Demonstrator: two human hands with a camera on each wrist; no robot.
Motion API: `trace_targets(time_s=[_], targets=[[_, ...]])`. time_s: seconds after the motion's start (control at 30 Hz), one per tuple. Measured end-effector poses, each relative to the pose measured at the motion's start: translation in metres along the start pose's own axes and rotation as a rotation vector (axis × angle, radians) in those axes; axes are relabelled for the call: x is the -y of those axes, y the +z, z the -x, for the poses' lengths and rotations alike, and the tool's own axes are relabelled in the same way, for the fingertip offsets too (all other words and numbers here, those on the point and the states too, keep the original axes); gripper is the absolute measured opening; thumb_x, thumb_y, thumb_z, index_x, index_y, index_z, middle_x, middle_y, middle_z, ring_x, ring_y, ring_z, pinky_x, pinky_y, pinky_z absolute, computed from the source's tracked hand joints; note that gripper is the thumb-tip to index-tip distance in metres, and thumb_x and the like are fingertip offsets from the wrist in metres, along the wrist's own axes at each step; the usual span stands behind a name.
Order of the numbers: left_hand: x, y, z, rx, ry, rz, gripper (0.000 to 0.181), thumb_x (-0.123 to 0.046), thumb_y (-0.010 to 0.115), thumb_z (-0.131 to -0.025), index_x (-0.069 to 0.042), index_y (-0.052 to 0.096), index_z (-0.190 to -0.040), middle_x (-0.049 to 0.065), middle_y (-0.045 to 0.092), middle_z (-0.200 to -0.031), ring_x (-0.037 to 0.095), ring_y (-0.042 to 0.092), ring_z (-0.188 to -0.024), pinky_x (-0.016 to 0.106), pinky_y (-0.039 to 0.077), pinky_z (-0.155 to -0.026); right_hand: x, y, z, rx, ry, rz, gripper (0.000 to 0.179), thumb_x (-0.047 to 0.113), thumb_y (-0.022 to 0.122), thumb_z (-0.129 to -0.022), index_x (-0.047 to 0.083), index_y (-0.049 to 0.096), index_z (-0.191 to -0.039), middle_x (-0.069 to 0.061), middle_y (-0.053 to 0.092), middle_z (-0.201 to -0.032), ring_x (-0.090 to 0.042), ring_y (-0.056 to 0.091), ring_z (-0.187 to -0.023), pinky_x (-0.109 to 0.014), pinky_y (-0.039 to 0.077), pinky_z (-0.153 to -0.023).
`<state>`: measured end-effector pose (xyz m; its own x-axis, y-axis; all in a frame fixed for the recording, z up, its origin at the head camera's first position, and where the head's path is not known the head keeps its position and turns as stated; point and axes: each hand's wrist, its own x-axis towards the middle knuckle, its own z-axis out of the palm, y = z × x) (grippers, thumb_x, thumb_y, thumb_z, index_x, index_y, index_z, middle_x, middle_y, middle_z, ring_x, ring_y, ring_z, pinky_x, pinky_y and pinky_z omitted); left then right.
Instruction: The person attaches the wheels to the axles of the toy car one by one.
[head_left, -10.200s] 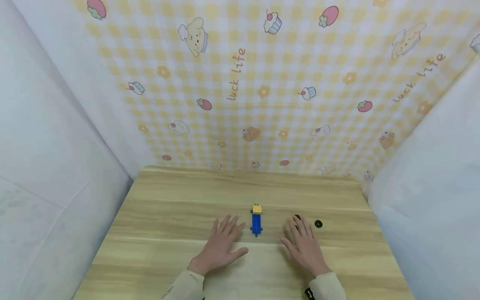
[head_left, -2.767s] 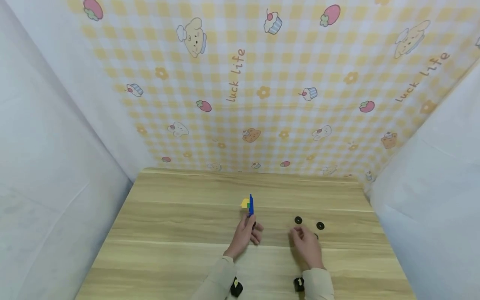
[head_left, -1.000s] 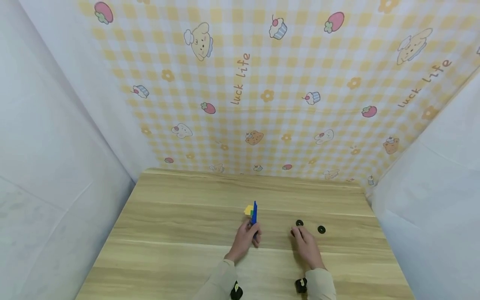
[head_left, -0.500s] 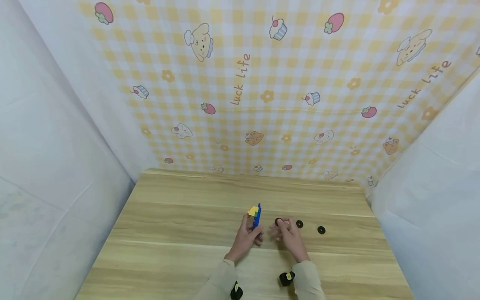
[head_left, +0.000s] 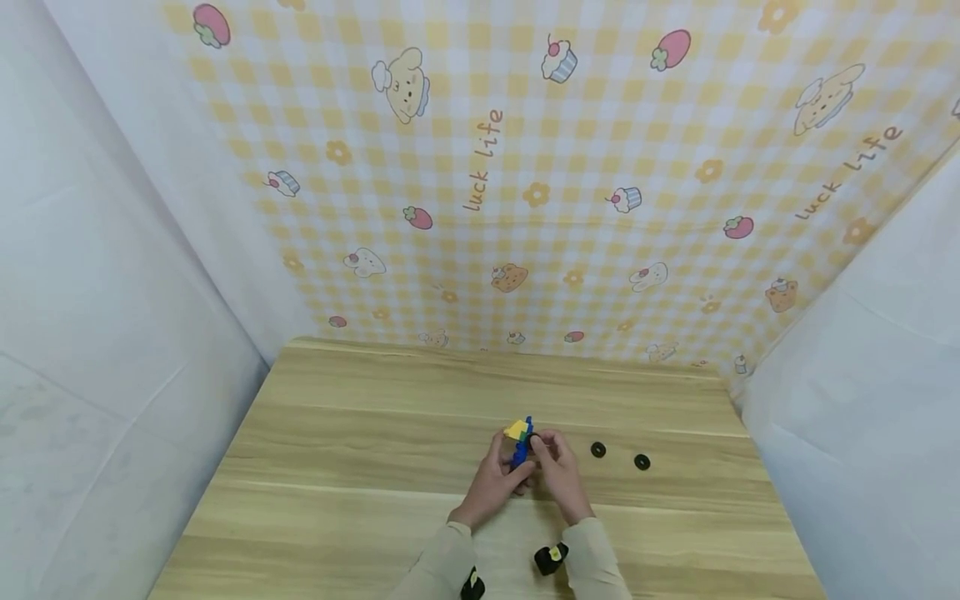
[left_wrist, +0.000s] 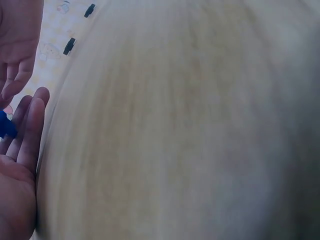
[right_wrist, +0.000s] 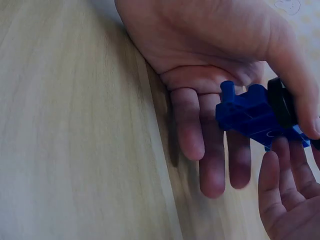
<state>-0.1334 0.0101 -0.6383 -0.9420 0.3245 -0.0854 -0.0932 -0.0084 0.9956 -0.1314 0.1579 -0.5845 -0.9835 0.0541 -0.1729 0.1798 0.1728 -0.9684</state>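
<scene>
My left hand [head_left: 487, 487] holds a small toy car up off the table, its blue chassis [head_left: 520, 455] tilted on end with a yellow block [head_left: 516, 430] and a bit of green on the left side. Against the chassis, my right hand [head_left: 561, 479] pinches a black ring-shaped wheel [head_left: 534, 442] from the right. In the right wrist view, the right thumb lies over the wheel [right_wrist: 281, 102] at the chassis side, while the left fingertips [right_wrist: 270, 165] meet the chassis from below. Only a blue end [left_wrist: 7, 127] of the car shows in the left wrist view.
Two more black wheels, a nearer-in one [head_left: 597, 450] and an outer one [head_left: 642, 462], lie flat on the wooden table [head_left: 337, 433] right of the hands. A checked cloth [head_left: 536, 250] hangs behind. Black wrist devices [head_left: 551, 558] sit at the cuffs.
My right hand has picked up a wheel from the right and carried it left to the car. My left hand has lifted the car from the table and turned it since the earliest frame.
</scene>
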Motion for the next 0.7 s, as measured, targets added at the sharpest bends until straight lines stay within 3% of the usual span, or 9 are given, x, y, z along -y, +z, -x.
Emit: trace_targets(time_s=[0.2,0.33,0.4,0.5,0.57,0.7], targets=[[-0.001,-0.001,0.0,-0.003,0.018,-0.065,0.097,-0.044,0.069,-0.093,-0.023,0.003,-0.161,0.019,0.062,-0.129,0.019,0.069,-0.102,0.028,0.059,-0.069,-0.002,0.003,0.001,0.014,0.016,-0.03,0.04,0.039,0.053,-0.103,0.004,0.055,-0.122,-0.011,0.063,-0.115,-0.014,0.06,-0.098,-0.024,0.05,-0.082],[-0.004,-0.003,-0.001,0.003,-0.017,-0.024,0.073,-0.046,0.057,-0.1,-0.023,0.018,-0.156,0.018,0.063,-0.124,0.02,0.069,-0.092,0.032,0.059,-0.067,-0.004,0.005,0.001,0.008,0.038,-0.05,0.038,0.037,0.054,-0.103,0.004,0.055,-0.12,-0.008,0.064,-0.107,-0.014,0.06,-0.091,-0.025,0.05,-0.079],[-0.006,-0.004,-0.001,-0.02,-0.03,-0.033,0.054,-0.048,0.047,-0.104,-0.02,0.03,-0.148,0.015,0.063,-0.118,0.019,0.066,-0.089,0.032,0.056,-0.07,-0.005,0.006,0.001,0.017,0.055,-0.064,0.036,0.036,0.055,-0.103,0.003,0.056,-0.118,-0.008,0.064,-0.102,-0.015,0.061,-0.087,-0.027,0.052,-0.076],[-0.008,-0.004,-0.002,-0.089,-0.037,-0.09,0.043,-0.051,0.036,-0.106,-0.017,0.043,-0.132,0.009,0.06,-0.113,0.016,0.057,-0.092,0.03,0.049,-0.077,-0.008,0.007,0.001,0.042,0.078,-0.073,0.037,0.037,0.056,-0.102,0.002,0.057,-0.115,-0.006,0.064,-0.096,-0.017,0.061,-0.083,-0.029,0.053,-0.073],[-0.008,-0.003,-0.003,-0.128,-0.026,-0.12,0.039,-0.049,0.036,-0.107,-0.015,0.046,-0.123,0.007,0.059,-0.112,0.016,0.053,-0.094,0.029,0.043,-0.08,-0.01,0.008,0.001,0.055,0.088,-0.077,0.038,0.038,0.057,-0.102,0.002,0.057,-0.114,-0.005,0.064,-0.095,-0.017,0.062,-0.082,-0.029,0.053,-0.072],[-0.007,-0.002,-0.003,-0.156,-0.013,-0.119,0.036,-0.047,0.038,-0.107,-0.015,0.047,-0.122,0.008,0.06,-0.113,0.015,0.053,-0.094,0.029,0.044,-0.08,-0.011,0.011,0.002,0.055,0.094,-0.085,0.038,0.037,0.057,-0.102,0.002,0.057,-0.116,-0.003,0.064,-0.094,-0.015,0.063,-0.081,-0.027,0.053,-0.072]])
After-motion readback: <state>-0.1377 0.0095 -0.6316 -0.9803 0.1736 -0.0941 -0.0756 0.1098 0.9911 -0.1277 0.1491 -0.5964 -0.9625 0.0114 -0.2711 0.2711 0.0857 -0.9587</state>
